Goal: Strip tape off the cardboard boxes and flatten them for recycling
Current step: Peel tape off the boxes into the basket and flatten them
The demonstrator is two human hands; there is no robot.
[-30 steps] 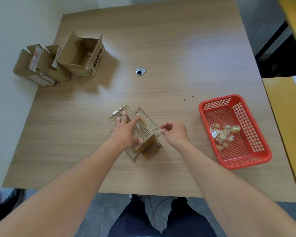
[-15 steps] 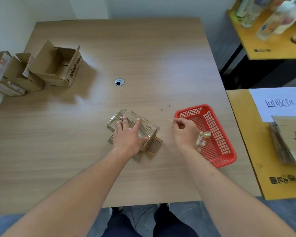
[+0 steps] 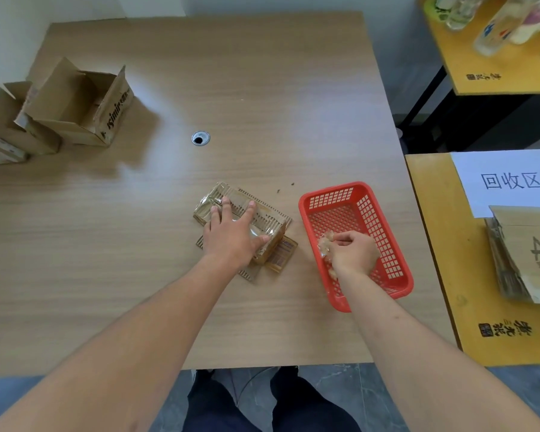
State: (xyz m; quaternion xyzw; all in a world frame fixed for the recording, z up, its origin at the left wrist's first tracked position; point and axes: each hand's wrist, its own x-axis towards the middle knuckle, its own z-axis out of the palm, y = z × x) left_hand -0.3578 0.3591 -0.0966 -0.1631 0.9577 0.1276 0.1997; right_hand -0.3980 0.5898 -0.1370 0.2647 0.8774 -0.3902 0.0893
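Head view: the small flattened brown corrugated cardboard box [image 3: 247, 224], partly wrapped in clear glossy tape, lies at table centre and is pressed flat by the left hand [image 3: 234, 235] with straight, spread fingers. It is judged light, springy and slick where taped; loose tape edges would be best pinched. At three o'clock of it, the red perforated plastic basket [image 3: 349, 198] holds crumpled tape scraps [image 3: 325, 244], over which the right hand [image 3: 354, 255] is curled, pinching tape. Unflattened open brown cardboard boxes [image 3: 81, 107] wait at ten o'clock.

A wooden table [image 3: 262, 88] carries a flattened cardboard box [image 3: 272, 219]; beside it, a red plastic basket [image 3: 349, 194]. At far left stand open cardboard boxes [image 3: 75, 107], perhaps three.
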